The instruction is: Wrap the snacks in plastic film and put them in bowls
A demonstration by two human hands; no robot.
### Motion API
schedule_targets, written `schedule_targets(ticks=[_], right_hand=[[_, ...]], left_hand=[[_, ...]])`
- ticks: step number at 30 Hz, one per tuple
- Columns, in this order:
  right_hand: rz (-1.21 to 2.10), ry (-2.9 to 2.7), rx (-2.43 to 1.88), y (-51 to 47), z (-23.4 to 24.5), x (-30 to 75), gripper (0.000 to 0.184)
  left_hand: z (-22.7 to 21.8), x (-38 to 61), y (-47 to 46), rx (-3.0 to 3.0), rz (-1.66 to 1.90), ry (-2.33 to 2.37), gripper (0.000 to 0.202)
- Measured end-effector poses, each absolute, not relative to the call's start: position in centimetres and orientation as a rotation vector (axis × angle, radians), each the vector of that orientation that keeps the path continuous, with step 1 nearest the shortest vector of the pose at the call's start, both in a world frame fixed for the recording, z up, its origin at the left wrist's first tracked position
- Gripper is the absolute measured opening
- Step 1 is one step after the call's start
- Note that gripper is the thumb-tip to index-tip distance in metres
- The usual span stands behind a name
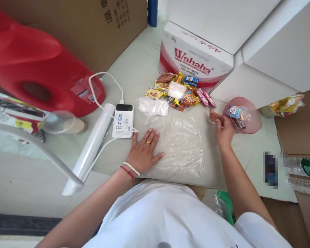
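Note:
My left hand [144, 151] lies flat with fingers spread on the left edge of a clear plastic bag [184, 148], which is spread on the table before me. Just left of its fingertips is a white power bank [123, 122] with a cable. My right hand [224, 131] pinches a small brown wrapped snack [215, 116] beside a pink translucent bowl [255, 119]. Inside the bowl are a blue-and-white packet [235, 112] and some dark wrapped pieces. Beyond the bag is a pile of wrapped snacks [188, 98], with crumpled white plastic [153, 106] at its left.
A Wahaha carton [196, 60] stands behind the snacks. To the left are a large red jug [38, 58], a white plastic roll [90, 148] and a clear cup [58, 122]. A yellow packet [284, 105] and plastic bottles [305, 167] are at the right.

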State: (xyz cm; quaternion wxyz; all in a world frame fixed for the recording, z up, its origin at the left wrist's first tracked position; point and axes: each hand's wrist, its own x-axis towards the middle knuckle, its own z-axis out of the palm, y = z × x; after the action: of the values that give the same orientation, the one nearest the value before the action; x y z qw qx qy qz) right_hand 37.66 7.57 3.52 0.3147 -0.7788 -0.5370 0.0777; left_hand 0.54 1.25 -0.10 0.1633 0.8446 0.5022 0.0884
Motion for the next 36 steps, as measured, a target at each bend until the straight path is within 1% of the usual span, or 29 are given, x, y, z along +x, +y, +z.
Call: schedule_targets(ticks=[3,6,9,11,13,15,16,18,19,21,23,24,25,26,27,28,32,34,36], right_hand=[[0.473,-1.066,-1.835,3.4,6.0,38.5,0.051],[0.860,-0.960,-1.717,1.3,7.6,35.8,0.050],[1.182,-1.000,-1.687,0.8,7.0,31.1,0.052],[1.290,-1.081,-1.754,1.1,5.7,28.4,0.052],[1.232,-1.278,-1.926,1.2,4.6,26.9,0.054],[0.970,-1.500,-2.117,0.4,4.4,27.1,0.062],[0.806,-1.576,-2.172,-0.4,4.5,27.7,0.066],[0.579,-1.676,-2.155,-2.6,5.2,29.6,0.067],[0.557,-1.761,-2.081,-3.9,5.4,30.8,0.064],[0.622,-2.024,-1.848,-6.5,5.5,33.0,0.058],[0.693,-2.236,-1.637,-8.5,4.7,34.7,0.051],[0.698,-2.272,-1.587,-9.1,4.2,35.3,0.043],[0.688,-2.262,-1.571,-9.4,3.8,35.8,0.033],[0.690,-2.229,-1.568,-9.4,3.5,36.1,0.025],[0.712,-2.186,-1.565,-9.2,3.5,36.3,0.022],[0.755,-2.146,-1.563,-8.6,3.7,36.3,0.022],[0.957,-2.032,-1.633,-3.5,6.0,36.3,0.023],[0.963,-1.983,-1.756,-0.1,6.8,36.4,0.028],[0.922,-1.995,-1.921,3.3,7.0,36.5,0.030]], left_hand=[[-0.1,1.7,1.8,2.391,0.257,1.358,0.080],[-0.2,2.7,3.1,2.388,0.274,1.296,0.081],[-0.2,3.1,4.0,2.389,0.270,1.285,0.082],[0.0,2.9,4.0,2.406,0.264,1.287,0.082],[0.1,2.3,3.4,2.427,0.283,1.315,0.082],[0.1,1.5,2.3,2.440,0.339,1.376,0.078],[0.2,1.0,1.6,2.447,0.370,1.390,0.073],[0.1,-0.2,0.3,2.486,0.401,1.270,0.062],[0.0,-0.8,-0.3,2.504,0.393,1.128,0.060],[-0.2,-2.0,-1.2,2.492,0.357,0.849,0.065],[-0.4,-2.9,-1.7,2.449,0.329,0.731,0.080],[-0.4,-3.2,-1.7,2.432,0.322,0.739,0.078],[-0.5,-3.4,-1.6,2.418,0.321,0.767,0.066],[-0.4,-3.4,-1.3,2.404,0.326,0.797,0.048],[-0.4,-3.3,-1.0,2.384,0.341,0.827,0.035],[-0.2,-3.1,-0.5,2.355,0.368,0.865,0.032],[0.6,-1.3,2.0,2.188,0.455,1.149,0.038],[1.0,0.1,3.3,2.128,0.421,1.385,0.042],[1.3,1.5,4.2,2.093,0.382,1.631,0.037]])
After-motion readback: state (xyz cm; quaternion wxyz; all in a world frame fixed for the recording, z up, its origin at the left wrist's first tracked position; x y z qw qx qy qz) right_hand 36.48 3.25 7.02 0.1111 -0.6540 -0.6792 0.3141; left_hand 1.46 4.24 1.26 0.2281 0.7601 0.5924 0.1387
